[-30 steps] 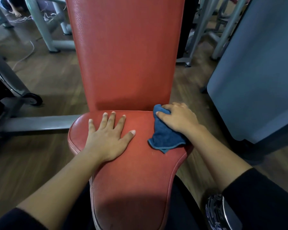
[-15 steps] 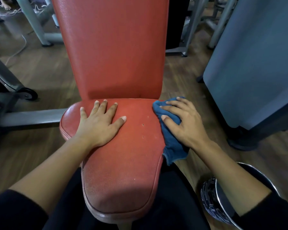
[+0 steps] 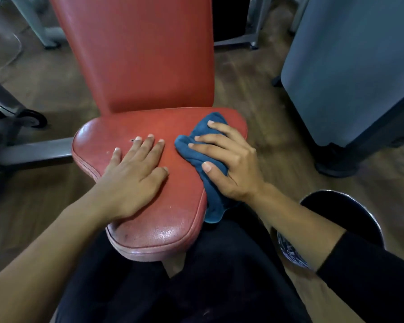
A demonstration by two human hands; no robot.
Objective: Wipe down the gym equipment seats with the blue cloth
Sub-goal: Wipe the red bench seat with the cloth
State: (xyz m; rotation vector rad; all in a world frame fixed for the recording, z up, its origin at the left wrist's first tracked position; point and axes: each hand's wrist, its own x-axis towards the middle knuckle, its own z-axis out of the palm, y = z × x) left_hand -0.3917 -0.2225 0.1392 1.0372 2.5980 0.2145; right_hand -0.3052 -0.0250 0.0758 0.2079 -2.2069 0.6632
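Centrally, a red backrest [image 3: 145, 54] is seen upright behind the red seat [image 3: 163, 217], on which both hands are laid. The left hand [image 3: 133, 176] is spread flat on the seat, holding nothing. The right hand [image 3: 231, 164] is pressed, fingers extended, onto the blue cloth [image 3: 197, 160] at the seat's right edge; the cloth's lower end appears to be draped over that edge
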